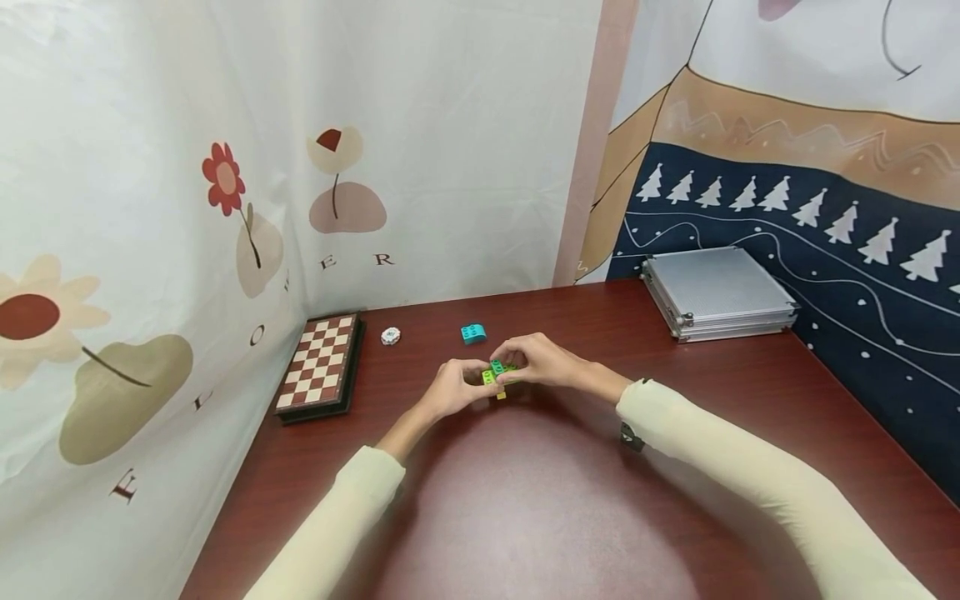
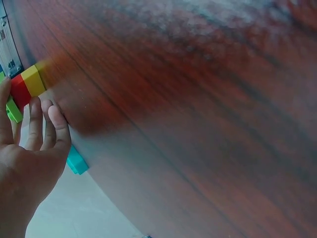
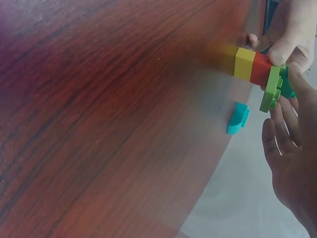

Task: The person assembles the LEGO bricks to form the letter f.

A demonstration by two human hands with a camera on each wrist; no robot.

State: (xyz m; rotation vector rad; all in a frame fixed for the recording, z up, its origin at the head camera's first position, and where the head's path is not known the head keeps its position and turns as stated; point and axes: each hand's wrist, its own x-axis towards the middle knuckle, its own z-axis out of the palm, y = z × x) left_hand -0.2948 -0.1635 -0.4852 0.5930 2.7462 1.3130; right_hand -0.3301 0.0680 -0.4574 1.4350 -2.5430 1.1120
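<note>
In the head view both hands meet around a small stack of toy building bricks near the table's middle. A yellow brick (image 3: 243, 64) forms the bottom of the stack, with a red brick (image 3: 260, 69) above it. Across the red one lies a longer lime-green brick (image 3: 270, 90) with studs. My left hand (image 1: 454, 390) grips the stack, thumb and fingers at the lime-green brick. On top of that brick sits a darker green brick (image 1: 497, 367), pinched by my right hand (image 1: 542, 362). Whether it is pressed fully onto the studs I cannot tell.
A teal curved brick (image 1: 472, 334) lies just beyond the hands. Farther left are a white scalloped round object (image 1: 391, 336) and a checkered board box (image 1: 318, 362). A silver case (image 1: 720, 287) stands at the back right. Printed curtains (image 1: 450, 150) border the wooden table (image 1: 525, 500).
</note>
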